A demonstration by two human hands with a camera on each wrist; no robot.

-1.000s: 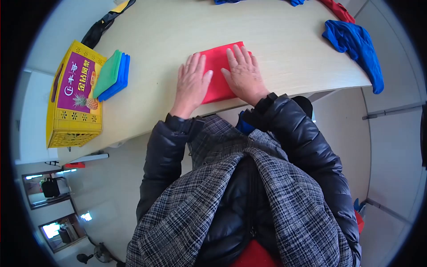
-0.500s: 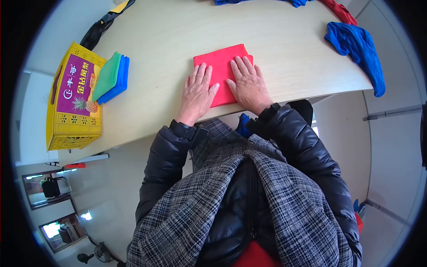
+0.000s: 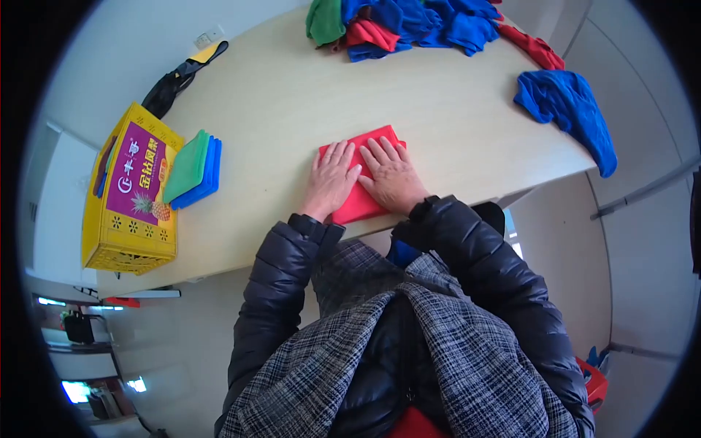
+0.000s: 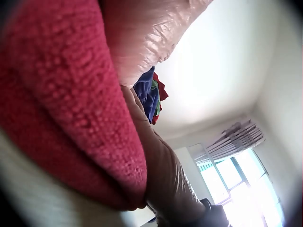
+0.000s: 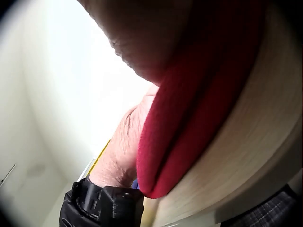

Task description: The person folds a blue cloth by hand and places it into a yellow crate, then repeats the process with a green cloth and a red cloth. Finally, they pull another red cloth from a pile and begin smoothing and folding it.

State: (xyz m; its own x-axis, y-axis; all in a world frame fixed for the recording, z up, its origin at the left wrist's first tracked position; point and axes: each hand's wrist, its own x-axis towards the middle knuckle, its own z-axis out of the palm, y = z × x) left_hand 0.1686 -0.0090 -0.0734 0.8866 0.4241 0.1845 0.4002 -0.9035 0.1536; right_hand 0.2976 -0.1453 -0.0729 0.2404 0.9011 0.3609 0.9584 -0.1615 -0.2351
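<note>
A folded red towel (image 3: pixel 361 201) lies on the table near its front edge. My left hand (image 3: pixel 330 179) rests flat on its left side, and my right hand (image 3: pixel 394 177) rests flat on its right side. Fingers of both hands are straight and point toward the towel's far edge, with the thumbs close together over the middle. Thick folded layers of the red towel (image 4: pixel 90 109) show beneath the palm in the left wrist view. From the right wrist, the towel's rounded folded edge (image 5: pixel 163 156) appears under the hand.
Left of the hands, a green folded cloth (image 3: pixel 188 168) and blue folded cloths (image 3: pixel 208 179) lean against a yellow crate (image 3: pixel 131 237). Blue, red and green cloths (image 3: pixel 416 25) are heaped at the back. A blue cloth (image 3: pixel 566 106) hangs over the table's right edge.
Both hands slid back toward the towel's near edge, then forward again toward its far edge. The head view has tilted up, showing more of the cloth heap.
</note>
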